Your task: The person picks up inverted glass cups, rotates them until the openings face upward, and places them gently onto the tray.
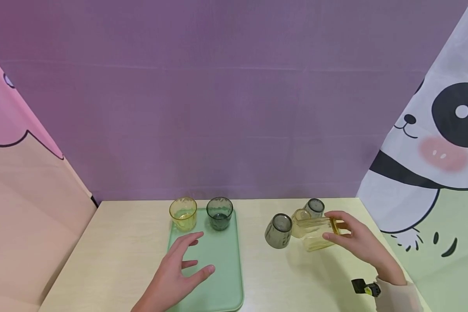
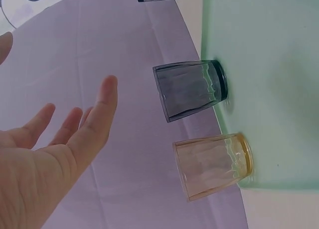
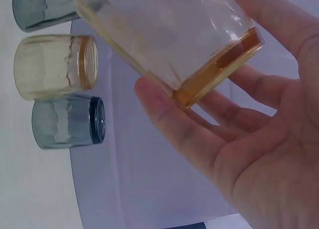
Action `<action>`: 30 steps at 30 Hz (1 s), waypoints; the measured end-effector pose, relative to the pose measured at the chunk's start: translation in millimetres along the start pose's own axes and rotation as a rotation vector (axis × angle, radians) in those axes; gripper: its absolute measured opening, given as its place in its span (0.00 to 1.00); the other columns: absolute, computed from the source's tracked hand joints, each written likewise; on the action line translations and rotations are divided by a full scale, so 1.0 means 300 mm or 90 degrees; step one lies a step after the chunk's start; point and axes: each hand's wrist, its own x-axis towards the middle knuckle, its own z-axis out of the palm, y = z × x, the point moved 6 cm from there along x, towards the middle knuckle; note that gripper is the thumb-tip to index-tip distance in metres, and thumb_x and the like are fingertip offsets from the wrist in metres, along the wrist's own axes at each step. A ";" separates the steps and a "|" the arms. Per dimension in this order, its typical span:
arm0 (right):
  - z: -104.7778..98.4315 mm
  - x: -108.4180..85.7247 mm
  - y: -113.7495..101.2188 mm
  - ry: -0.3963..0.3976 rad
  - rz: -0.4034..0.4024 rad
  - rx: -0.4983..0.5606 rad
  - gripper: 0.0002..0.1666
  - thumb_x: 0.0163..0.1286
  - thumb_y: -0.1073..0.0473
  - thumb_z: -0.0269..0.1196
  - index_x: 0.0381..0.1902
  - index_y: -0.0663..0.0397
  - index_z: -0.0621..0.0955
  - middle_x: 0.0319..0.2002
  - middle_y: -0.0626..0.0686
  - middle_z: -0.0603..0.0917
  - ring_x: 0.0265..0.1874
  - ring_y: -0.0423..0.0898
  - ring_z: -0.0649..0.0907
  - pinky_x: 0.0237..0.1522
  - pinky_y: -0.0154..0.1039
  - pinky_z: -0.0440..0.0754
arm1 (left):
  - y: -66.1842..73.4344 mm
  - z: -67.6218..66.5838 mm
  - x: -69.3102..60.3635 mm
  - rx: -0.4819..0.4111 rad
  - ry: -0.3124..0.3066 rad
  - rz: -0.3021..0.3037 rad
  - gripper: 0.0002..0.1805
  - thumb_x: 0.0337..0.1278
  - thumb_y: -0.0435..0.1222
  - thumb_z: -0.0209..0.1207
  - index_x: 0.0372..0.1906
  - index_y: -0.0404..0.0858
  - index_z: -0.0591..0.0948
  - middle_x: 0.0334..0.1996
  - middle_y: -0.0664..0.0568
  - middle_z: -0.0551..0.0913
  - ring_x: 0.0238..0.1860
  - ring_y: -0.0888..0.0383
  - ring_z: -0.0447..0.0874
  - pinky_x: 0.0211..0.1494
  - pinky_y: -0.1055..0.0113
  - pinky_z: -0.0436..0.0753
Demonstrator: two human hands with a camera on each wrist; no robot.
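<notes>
Right hand (image 1: 356, 238): you are gripping a yellow glass (image 3: 179, 35) near its base, thumb on one side and fingers on the other. It is lying sideways in your grasp, at the right of the table (image 1: 265, 277), its mouth pointing toward the left. Left hand (image 1: 175, 268): you are holding nothing; the fingers are spreading loosely above the green tray (image 1: 224, 260).

Risks, as judged: you are gripping only the base end, so the smooth wall could be slipping or pivoting if the pinch loosens. The free rim is pointing toward the crowded side, where an upturned yellow glass (image 3: 52, 67), a near grey glass (image 1: 278, 234) and a far grey glass (image 1: 314, 207) are standing close; a low sideways swing could be knocking one over. Whether the held glass is touching any of them, I cannot tell. On the tray, an upright yellow glass (image 1: 183, 216) and an upright grey glass (image 1: 220, 216) are standing at the far end; a careless left-hand reach could be bumping them.

Appearance: the held glass is showing transparent, pale yellow walls with bright highlights, its thick base reading deeper amber.
</notes>
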 end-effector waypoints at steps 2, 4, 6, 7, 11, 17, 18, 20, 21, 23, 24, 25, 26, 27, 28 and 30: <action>0.005 -0.002 0.001 -0.008 0.015 0.018 0.30 0.67 0.57 0.70 0.64 0.58 0.74 0.60 0.59 0.77 0.53 0.64 0.80 0.41 0.40 0.84 | 0.000 0.000 0.000 -0.008 -0.001 -0.007 0.39 0.52 0.53 0.73 0.69 0.64 0.68 0.66 0.65 0.68 0.64 0.60 0.70 0.50 0.67 0.84; 0.011 -0.003 0.003 -0.016 0.028 0.043 0.30 0.67 0.57 0.70 0.64 0.57 0.73 0.60 0.60 0.76 0.52 0.66 0.80 0.40 0.41 0.84 | -0.001 0.000 0.000 -0.015 -0.002 -0.015 0.39 0.51 0.53 0.73 0.69 0.64 0.68 0.66 0.64 0.68 0.64 0.60 0.70 0.50 0.66 0.84; 0.018 -0.003 0.004 -0.023 0.032 0.067 0.30 0.68 0.57 0.69 0.64 0.58 0.73 0.60 0.60 0.76 0.52 0.65 0.79 0.40 0.41 0.84 | -0.001 0.001 0.000 -0.021 -0.003 -0.018 0.39 0.51 0.52 0.73 0.69 0.64 0.68 0.66 0.64 0.68 0.64 0.60 0.71 0.50 0.66 0.84; 0.021 -0.002 0.003 -0.025 0.031 0.081 0.30 0.68 0.58 0.69 0.64 0.58 0.73 0.59 0.60 0.76 0.52 0.64 0.80 0.40 0.41 0.84 | -0.002 0.001 0.001 -0.023 -0.003 -0.017 0.39 0.51 0.52 0.73 0.69 0.64 0.68 0.66 0.64 0.68 0.64 0.59 0.71 0.50 0.66 0.84; 0.038 -0.001 0.001 -0.029 0.018 0.159 0.28 0.69 0.62 0.68 0.64 0.61 0.72 0.58 0.59 0.75 0.51 0.55 0.81 0.40 0.43 0.86 | -0.006 0.002 0.003 -0.029 -0.002 -0.015 0.39 0.51 0.51 0.73 0.69 0.63 0.68 0.66 0.66 0.68 0.64 0.59 0.71 0.50 0.66 0.84; 0.071 -0.009 -0.006 -0.030 -0.006 0.282 0.26 0.70 0.71 0.63 0.65 0.62 0.71 0.56 0.53 0.75 0.48 0.46 0.83 0.43 0.42 0.85 | -0.012 0.001 0.001 -0.046 0.000 -0.026 0.40 0.51 0.50 0.74 0.69 0.62 0.68 0.65 0.65 0.68 0.64 0.59 0.71 0.49 0.65 0.84; 0.076 -0.010 -0.007 -0.032 -0.008 0.299 0.26 0.70 0.72 0.62 0.65 0.62 0.71 0.56 0.52 0.75 0.48 0.46 0.84 0.44 0.42 0.85 | -0.012 0.000 0.002 -0.050 0.002 -0.025 0.40 0.51 0.50 0.74 0.69 0.62 0.68 0.66 0.65 0.68 0.64 0.58 0.71 0.49 0.65 0.85; 0.088 -0.010 -0.010 -0.037 -0.010 0.320 0.27 0.71 0.72 0.61 0.66 0.63 0.70 0.57 0.51 0.75 0.48 0.46 0.83 0.45 0.41 0.85 | -0.012 -0.001 0.002 -0.059 0.007 -0.026 0.41 0.50 0.48 0.75 0.69 0.62 0.68 0.66 0.64 0.68 0.64 0.58 0.71 0.49 0.65 0.85; 0.094 -0.009 -0.012 -0.040 -0.009 0.327 0.27 0.71 0.72 0.60 0.66 0.64 0.69 0.57 0.52 0.75 0.48 0.46 0.83 0.45 0.41 0.85 | -0.011 -0.002 0.003 -0.064 0.010 -0.026 0.41 0.50 0.47 0.75 0.69 0.61 0.68 0.66 0.64 0.68 0.64 0.57 0.71 0.49 0.65 0.85; 0.107 -0.008 -0.016 -0.046 -0.006 0.338 0.27 0.72 0.72 0.60 0.66 0.67 0.68 0.59 0.53 0.74 0.49 0.46 0.83 0.46 0.41 0.85 | -0.009 -0.004 0.004 -0.070 0.016 -0.020 0.42 0.50 0.46 0.75 0.70 0.60 0.67 0.66 0.63 0.68 0.64 0.55 0.72 0.48 0.65 0.85; 0.113 -0.008 -0.018 -0.047 -0.004 0.341 0.27 0.72 0.71 0.60 0.66 0.67 0.68 0.60 0.53 0.74 0.49 0.46 0.83 0.46 0.41 0.85 | -0.009 -0.004 0.004 -0.075 0.017 -0.023 0.42 0.50 0.45 0.76 0.70 0.60 0.67 0.66 0.63 0.68 0.64 0.55 0.72 0.48 0.65 0.85; 0.119 -0.007 -0.020 -0.049 -0.004 0.345 0.28 0.71 0.71 0.60 0.66 0.68 0.67 0.60 0.54 0.73 0.50 0.47 0.83 0.46 0.42 0.85 | -0.009 -0.005 0.004 -0.079 0.018 -0.025 0.42 0.50 0.45 0.76 0.70 0.60 0.67 0.66 0.63 0.68 0.64 0.54 0.72 0.48 0.65 0.85; 0.125 -0.006 -0.023 -0.050 -0.003 0.349 0.28 0.71 0.71 0.60 0.67 0.68 0.67 0.60 0.54 0.73 0.50 0.47 0.83 0.46 0.42 0.85 | -0.008 -0.005 0.004 -0.083 0.019 -0.026 0.42 0.50 0.44 0.76 0.70 0.60 0.67 0.66 0.62 0.68 0.65 0.54 0.72 0.48 0.65 0.85; 0.131 -0.006 -0.026 -0.052 -0.004 0.354 0.28 0.71 0.71 0.61 0.67 0.67 0.68 0.60 0.54 0.73 0.50 0.48 0.83 0.46 0.42 0.85 | -0.006 -0.005 0.005 -0.086 0.019 -0.023 0.43 0.50 0.44 0.76 0.70 0.60 0.67 0.66 0.62 0.68 0.65 0.53 0.71 0.48 0.65 0.85; 0.137 -0.005 -0.029 -0.053 -0.006 0.359 0.28 0.71 0.72 0.61 0.67 0.66 0.68 0.61 0.54 0.73 0.50 0.48 0.83 0.46 0.43 0.85 | -0.005 -0.005 0.005 -0.087 0.020 -0.022 0.43 0.50 0.44 0.76 0.70 0.60 0.67 0.66 0.62 0.68 0.65 0.53 0.71 0.48 0.65 0.85; 0.147 -0.003 -0.036 -0.058 -0.016 0.369 0.27 0.71 0.72 0.60 0.66 0.63 0.69 0.61 0.55 0.73 0.49 0.48 0.83 0.46 0.43 0.85 | -0.002 -0.004 0.007 -0.092 0.020 -0.023 0.44 0.50 0.44 0.76 0.71 0.61 0.66 0.67 0.62 0.67 0.65 0.53 0.71 0.48 0.65 0.85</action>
